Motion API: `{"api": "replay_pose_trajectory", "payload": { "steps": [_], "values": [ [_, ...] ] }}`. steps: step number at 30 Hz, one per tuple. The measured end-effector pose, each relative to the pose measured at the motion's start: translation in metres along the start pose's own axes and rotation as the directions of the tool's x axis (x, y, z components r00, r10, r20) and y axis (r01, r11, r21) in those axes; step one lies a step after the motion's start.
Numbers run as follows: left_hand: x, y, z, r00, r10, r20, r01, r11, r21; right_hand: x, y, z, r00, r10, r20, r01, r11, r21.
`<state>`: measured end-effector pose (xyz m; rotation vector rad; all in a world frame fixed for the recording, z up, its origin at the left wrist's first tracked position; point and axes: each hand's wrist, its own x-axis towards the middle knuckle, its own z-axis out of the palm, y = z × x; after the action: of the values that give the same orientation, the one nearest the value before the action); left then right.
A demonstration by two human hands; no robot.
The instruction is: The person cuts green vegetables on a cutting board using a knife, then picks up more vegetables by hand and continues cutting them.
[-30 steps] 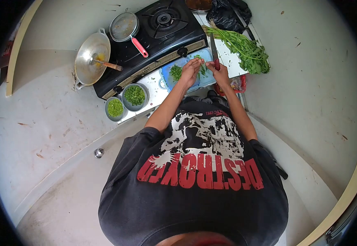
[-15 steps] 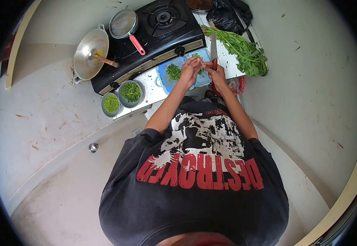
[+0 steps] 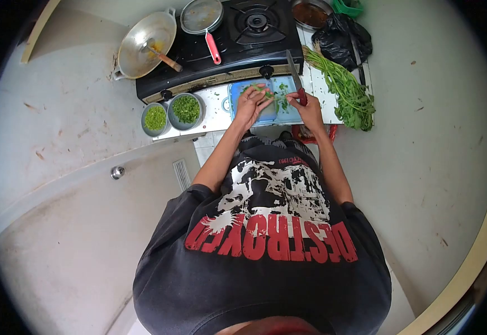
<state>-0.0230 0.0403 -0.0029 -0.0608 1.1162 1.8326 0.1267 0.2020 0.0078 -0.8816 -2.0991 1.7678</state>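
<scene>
My right hand (image 3: 309, 113) is closed round the red handle of a knife (image 3: 295, 71), whose blade points up and away from me. Over the blue cutting board (image 3: 292, 115), my left hand (image 3: 250, 109) has its fingers bent around some green leaves (image 3: 261, 88). More leaf pieces (image 3: 281, 98) lie on the board between the two hands. To the right of the board is a bunch of leafy greens (image 3: 347, 92). Two grey bowls stand to the left, one with chopped dark greens (image 3: 186, 109), the other with lighter chopped greens (image 3: 155, 118).
Behind the board is a black gas stove (image 3: 221, 64) with a wok (image 3: 145, 47) and a red-handled pan (image 3: 201, 15). A black plastic bag (image 3: 341, 42) and a round pan with brown contents (image 3: 311, 13) are at the back right. A red basket (image 3: 333, 133) is below the counter edge.
The view has shifted, so the counter sits lower and further right. My hands have moved apart. Chopped greens seen on the board's left side are now hidden behind my left hand.
</scene>
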Motion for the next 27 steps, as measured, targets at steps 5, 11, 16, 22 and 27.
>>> {"api": "replay_pose_trajectory", "payload": {
  "steps": [5, 11, 16, 22, 27],
  "values": [
    [-0.033, 0.007, -0.026, 0.987, 0.154, -0.034, -0.128, 0.908, 0.398, 0.011, -0.04, -0.001, 0.985, -0.017, 0.169, 0.049, 0.981, -0.186],
    [-0.069, 0.035, -0.003, 0.943, 0.214, 0.253, -0.331, 0.651, 0.683, 0.014, -0.086, 0.02, 0.903, -0.008, 0.43, 0.127, 0.96, -0.249],
    [-0.074, 0.036, -0.006, 0.977, 0.132, 0.165, -0.21, 0.694, 0.689, 0.013, -0.097, 0.043, 0.9, -0.057, 0.433, 0.129, 0.982, -0.14],
    [-0.085, 0.036, -0.03, 0.978, 0.149, 0.147, -0.207, 0.787, 0.581, 0.007, -0.087, 0.055, 0.897, -0.032, 0.441, 0.095, 0.988, -0.121],
    [-0.085, 0.041, -0.054, 0.986, 0.077, 0.151, -0.154, 0.781, 0.606, 0.0, -0.093, 0.066, 0.878, 0.035, 0.478, 0.078, 0.973, -0.215]
  ]
}}
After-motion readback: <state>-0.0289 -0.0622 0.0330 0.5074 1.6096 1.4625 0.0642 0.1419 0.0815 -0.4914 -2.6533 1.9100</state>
